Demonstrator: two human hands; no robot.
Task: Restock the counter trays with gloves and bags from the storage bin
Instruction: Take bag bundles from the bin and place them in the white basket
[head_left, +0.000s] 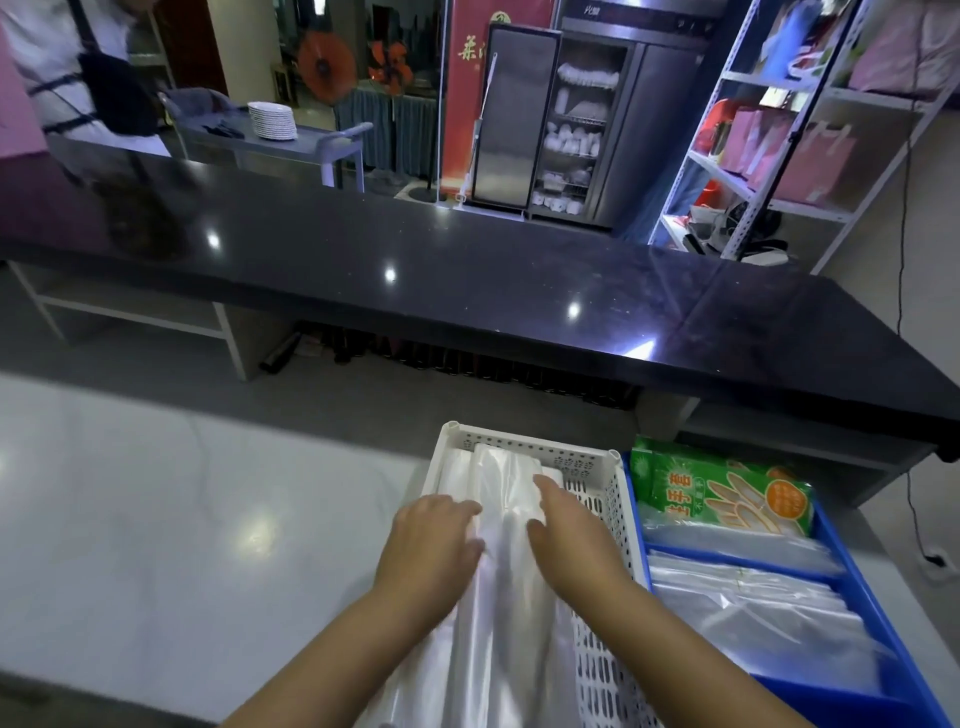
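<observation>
pale bench (182, 519) carries a white slotted tray (587, 462) beside a blue storage bin (841, 701) at its right edge. left hand (436, 535) and right hand (566, 525) press flat, unclenched, on white bags (498, 597) inside the tray. slick bags may slide over the tray's near side once released.

The white perforated tray (597, 483) at the near edge of the glossy pale surface (156, 519) is matt hard plastic, and the translucent white bags (504, 545) in it are thin, shiny, softly creased plastic film. Touching its right side, the blue bin (831, 525) is smooth plastic holding a glossy green printed packet of gloves (727, 488) and wrinkled clear bags (753, 608). Beyond, the long black countertop (467, 270) is mirror-polished, and the tall grey cabinet (509, 119) looks like brushed metal.
</observation>
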